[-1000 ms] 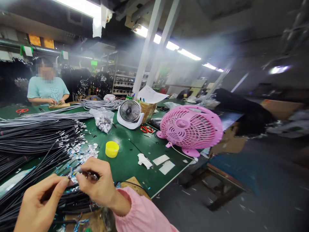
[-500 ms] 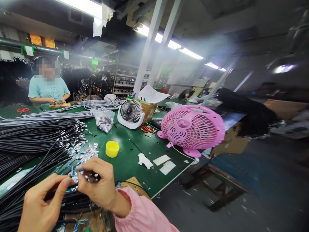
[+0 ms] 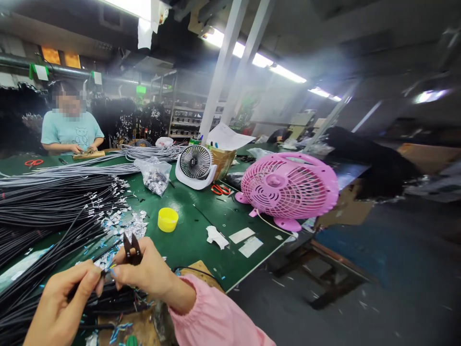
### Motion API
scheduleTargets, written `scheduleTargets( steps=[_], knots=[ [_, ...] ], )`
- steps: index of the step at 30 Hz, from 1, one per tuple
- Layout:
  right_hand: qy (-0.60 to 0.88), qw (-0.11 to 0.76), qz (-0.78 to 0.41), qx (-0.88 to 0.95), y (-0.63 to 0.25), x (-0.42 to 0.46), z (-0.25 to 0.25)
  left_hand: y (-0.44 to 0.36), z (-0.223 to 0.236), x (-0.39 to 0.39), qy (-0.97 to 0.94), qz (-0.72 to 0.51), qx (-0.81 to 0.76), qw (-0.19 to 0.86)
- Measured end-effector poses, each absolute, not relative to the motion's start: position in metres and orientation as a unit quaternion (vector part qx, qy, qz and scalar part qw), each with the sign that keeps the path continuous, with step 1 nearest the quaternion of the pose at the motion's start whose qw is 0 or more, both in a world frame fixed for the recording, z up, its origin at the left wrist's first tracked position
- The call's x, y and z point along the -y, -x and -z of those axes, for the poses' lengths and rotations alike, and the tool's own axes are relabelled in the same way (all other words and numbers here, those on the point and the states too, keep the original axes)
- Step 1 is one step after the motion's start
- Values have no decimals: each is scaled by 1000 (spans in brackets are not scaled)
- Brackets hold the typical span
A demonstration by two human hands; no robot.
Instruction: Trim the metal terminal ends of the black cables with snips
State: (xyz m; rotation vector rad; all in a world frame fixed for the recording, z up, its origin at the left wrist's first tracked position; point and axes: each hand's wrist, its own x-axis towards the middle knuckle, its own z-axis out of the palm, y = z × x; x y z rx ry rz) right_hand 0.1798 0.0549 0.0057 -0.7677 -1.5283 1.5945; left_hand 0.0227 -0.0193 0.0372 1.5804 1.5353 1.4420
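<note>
Left hand (image 3: pixel 64 297) pinches a cable end (image 3: pixel 103 272); right hand (image 3: pixel 153 274) grasps snips (image 3: pixel 132 254) (blades towards twelve o'clock), with a yellow cup (image 3: pixel 167 223) at its one o'clock.

A green desk (image 3: pixel 189 240) spreads across the left, its right edge slanting over a dark grey floor (image 3: pixel 291 319) littered with pale scraps (image 3: pixel 278 282). Beyond that edge sits a low wooden stool (image 3: pixel 334 253) with a blue top. Two pale posts (image 3: pixel 223 72) rise near the desk's far edge, metal shelves (image 3: pixel 187 121) behind. Bright tube lights (image 3: pixel 288 73) line the dark ceiling (image 3: pixel 324 38); a pipe (image 3: pixel 21 63) runs back left, under two orange-lit panes (image 3: pixel 51 55).
</note>
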Motion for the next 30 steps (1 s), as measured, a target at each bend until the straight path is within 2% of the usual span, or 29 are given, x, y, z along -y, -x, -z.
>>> scheduleTargets(
  steps=[8,18,30],
  knots=[
    [294,450,-543,645,-182,-51,-8,-22,-31,19,-568,-543,-569,241],
    [301,504,-438,681,-179,-49,0,-29,-40,22,-542,-546,-574,280],
    [301,494,-408,706,-175,-53,0,-23,-31,23,-568,-542,-573,236]
  ],
)
